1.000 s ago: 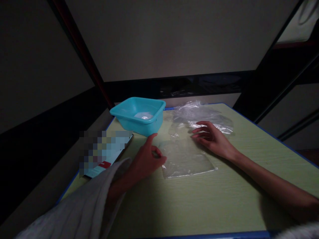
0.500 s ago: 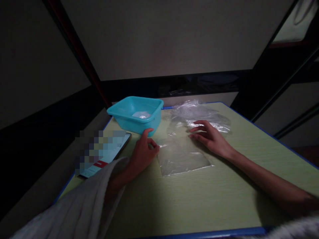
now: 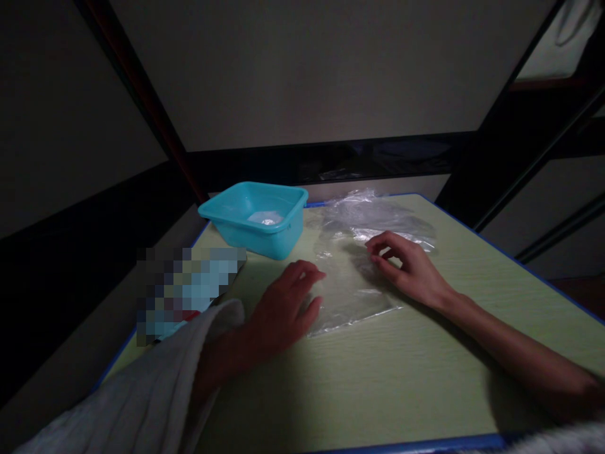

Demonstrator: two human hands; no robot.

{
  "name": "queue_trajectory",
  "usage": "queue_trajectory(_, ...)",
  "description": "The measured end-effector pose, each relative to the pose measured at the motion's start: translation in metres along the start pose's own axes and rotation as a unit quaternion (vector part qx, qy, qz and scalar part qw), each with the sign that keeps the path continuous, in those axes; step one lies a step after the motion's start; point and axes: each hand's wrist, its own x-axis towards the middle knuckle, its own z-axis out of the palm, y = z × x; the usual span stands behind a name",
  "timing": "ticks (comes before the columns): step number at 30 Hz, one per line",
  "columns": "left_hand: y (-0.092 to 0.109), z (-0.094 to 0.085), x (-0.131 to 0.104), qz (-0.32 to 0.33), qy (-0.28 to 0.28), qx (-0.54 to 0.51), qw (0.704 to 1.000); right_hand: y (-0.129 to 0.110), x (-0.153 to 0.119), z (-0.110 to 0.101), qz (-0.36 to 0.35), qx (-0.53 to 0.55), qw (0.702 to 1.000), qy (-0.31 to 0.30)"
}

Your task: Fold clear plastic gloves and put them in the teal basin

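A clear plastic bag lies flat on the table, its near edge toward me. Over its left side is my left hand, thumb and fingers apart and holding nothing. My right hand hovers at the bag's upper right, fingers curved with a gap to the thumb, nothing visible between them. Behind it, a crumpled heap of clear plastic spreads toward the table's far edge.
A turquoise basin with something whitish inside stands at the table's far left. Nearer on the left lies a phone, largely blurred out. The pale green table has a blue rim. A panelled wall rises behind.
My left hand has moved right and toward me, over the bag, and its pinched fingers have parted. My right hand has shifted slightly right, its fingers more curled.
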Motion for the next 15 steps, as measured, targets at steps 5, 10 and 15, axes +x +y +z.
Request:
queue_trajectory(5,0.007,0.001,-0.001,0.105,-0.166,0.001,0.98,-0.008,-0.005,-0.01,0.08,0.026,0.995,-0.051)
queue_trajectory(10,0.003,0.002,-0.001,0.134,-0.242,0.028,0.961,-0.005,-0.014,-0.021,0.167,0.091,0.979,-0.08)
queue_trajectory(15,0.004,0.003,-0.001,0.133,-0.265,0.037,0.954,-0.01,-0.028,-0.023,0.182,0.102,0.971,-0.117)
